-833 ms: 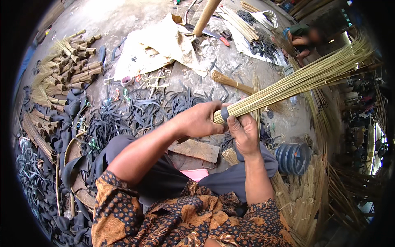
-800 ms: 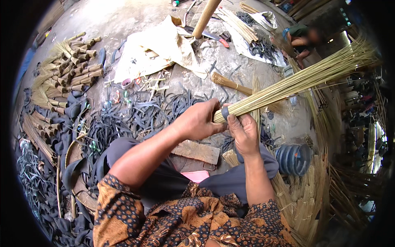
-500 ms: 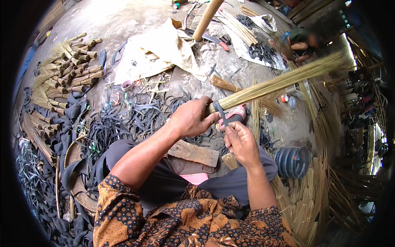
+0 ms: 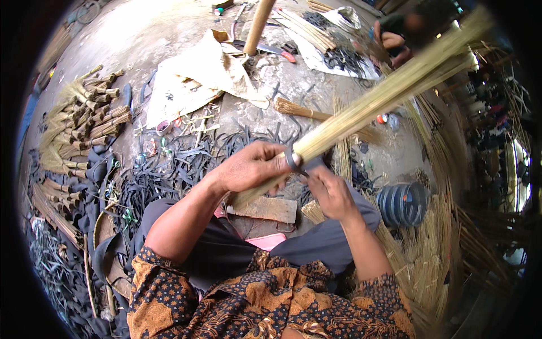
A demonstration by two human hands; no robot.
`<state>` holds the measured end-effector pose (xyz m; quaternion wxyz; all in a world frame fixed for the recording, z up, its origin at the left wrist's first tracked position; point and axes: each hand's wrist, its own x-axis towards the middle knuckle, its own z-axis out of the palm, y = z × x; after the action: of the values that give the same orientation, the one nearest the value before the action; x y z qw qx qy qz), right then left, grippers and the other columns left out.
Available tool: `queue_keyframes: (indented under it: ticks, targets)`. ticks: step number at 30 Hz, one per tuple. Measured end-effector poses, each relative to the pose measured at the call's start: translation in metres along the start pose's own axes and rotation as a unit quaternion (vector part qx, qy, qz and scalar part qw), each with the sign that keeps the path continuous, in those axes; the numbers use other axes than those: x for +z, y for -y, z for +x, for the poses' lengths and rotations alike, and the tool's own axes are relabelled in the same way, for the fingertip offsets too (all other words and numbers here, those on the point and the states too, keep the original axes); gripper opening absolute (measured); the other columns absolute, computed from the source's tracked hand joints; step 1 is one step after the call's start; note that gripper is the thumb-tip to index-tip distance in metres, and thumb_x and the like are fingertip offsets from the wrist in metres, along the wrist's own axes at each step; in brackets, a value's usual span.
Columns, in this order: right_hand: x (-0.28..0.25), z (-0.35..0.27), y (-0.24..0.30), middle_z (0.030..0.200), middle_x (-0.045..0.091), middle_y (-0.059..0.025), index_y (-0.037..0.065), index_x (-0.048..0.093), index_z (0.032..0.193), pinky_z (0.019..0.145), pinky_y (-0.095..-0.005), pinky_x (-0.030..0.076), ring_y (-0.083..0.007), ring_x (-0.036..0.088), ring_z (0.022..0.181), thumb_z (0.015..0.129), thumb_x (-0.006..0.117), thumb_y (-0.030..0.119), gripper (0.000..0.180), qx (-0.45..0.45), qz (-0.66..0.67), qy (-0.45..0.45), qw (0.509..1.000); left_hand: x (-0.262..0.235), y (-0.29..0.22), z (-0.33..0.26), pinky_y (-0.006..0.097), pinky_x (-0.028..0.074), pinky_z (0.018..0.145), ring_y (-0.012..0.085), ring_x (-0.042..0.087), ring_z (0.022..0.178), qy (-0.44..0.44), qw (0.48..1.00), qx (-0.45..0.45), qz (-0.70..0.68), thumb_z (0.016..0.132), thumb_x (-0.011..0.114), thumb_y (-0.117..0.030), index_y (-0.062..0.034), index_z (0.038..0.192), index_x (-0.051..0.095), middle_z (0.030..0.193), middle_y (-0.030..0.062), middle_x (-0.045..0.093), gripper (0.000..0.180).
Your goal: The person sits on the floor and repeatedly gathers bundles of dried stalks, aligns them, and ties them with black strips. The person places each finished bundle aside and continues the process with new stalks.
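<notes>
A long bundle of thin, straw-coloured broom sticks (image 4: 361, 116) slants from my lap up to the far right, its far end fanned and blurred. My left hand (image 4: 251, 168) is closed around it near the lower end, which shows below my fingers. A dark rubber strip (image 4: 291, 157) wraps the bundle just beside my left thumb. Close by, my right hand (image 4: 332, 194) is closed on the strip's loose end, fingers pinched and slightly blurred. Under the bundle's butt lies a worn wooden board (image 4: 265, 209) between my legs.
Many dark rubber strips (image 4: 169, 175) litter the floor ahead. Short tied bundles (image 4: 93, 121) are piled at the left. A knife (image 4: 270, 49) lies by a wooden post (image 4: 259, 25). A ribbed dark container (image 4: 402, 204) and loose sticks (image 4: 423, 254) are at right; another person (image 4: 395, 42) sits beyond.
The bundle has swung to a steeper slant, and its lower end now shows beneath my left hand. My right hand has come closer to the bundle with the strip.
</notes>
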<state>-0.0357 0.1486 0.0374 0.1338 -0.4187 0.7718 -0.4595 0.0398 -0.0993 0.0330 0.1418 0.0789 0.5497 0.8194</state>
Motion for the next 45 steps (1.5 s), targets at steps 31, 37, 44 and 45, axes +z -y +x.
queue_keyframes:
  ticks: [31, 37, 44, 45]
  targets:
    - [-0.005, 0.073, 0.008, 0.082, 0.065, -0.0213, 0.003, 0.055, 0.098, 0.063, -0.0506, 0.053, -0.0429, 0.069, 0.077, 0.100, 0.060, 0.011, 0.010, -0.116, -0.279, 0.061, 0.951, -0.009, 0.028, 0.020, 0.031, 0.054, 0.065, 0.0125, 0.066, 0.072, -0.259, 0.952, -0.061, 0.151, 0.095, 0.078, -0.037, 0.0049, 0.118, 0.067, 0.086, 0.0074, 0.071, 0.049]
    - [0.020, 0.065, 0.005, 0.076, 0.062, -0.0200, 0.003, 0.054, 0.098, 0.062, -0.0493, 0.052, -0.0421, 0.066, 0.071, 0.099, 0.061, 0.008, 0.009, -0.137, -0.210, -0.055, 0.966, -0.005, 0.014, 0.023, 0.028, 0.055, 0.055, 0.0137, 0.065, 0.063, -0.273, 0.961, -0.019, -0.037, 0.096, 0.078, -0.029, -0.0007, 0.119, 0.061, 0.083, 0.0047, 0.068, 0.041]
    - [0.040, 0.076, 0.015, 0.083, 0.063, -0.0140, 0.006, 0.059, 0.094, 0.061, -0.0442, 0.053, -0.0369, 0.067, 0.071, 0.089, 0.075, 0.007, 0.017, -0.104, -0.218, -0.189, 0.952, -0.003, 0.012, 0.030, 0.025, 0.040, 0.049, 0.0064, 0.050, 0.057, -0.322, 0.946, 0.031, 0.002, 0.101, 0.058, -0.024, 0.0000, 0.110, 0.062, 0.071, -0.0011, 0.058, 0.026]
    - [0.044, 0.078, 0.016, 0.086, 0.062, -0.0136, 0.006, 0.060, 0.096, 0.062, -0.0440, 0.053, -0.0363, 0.067, 0.073, 0.088, 0.076, 0.007, 0.018, -0.103, -0.211, -0.201, 0.951, -0.004, 0.012, 0.030, 0.025, 0.040, 0.049, 0.0066, 0.050, 0.057, -0.321, 0.946, 0.037, 0.008, 0.101, 0.059, -0.024, -0.0001, 0.109, 0.062, 0.071, -0.0010, 0.057, 0.026]
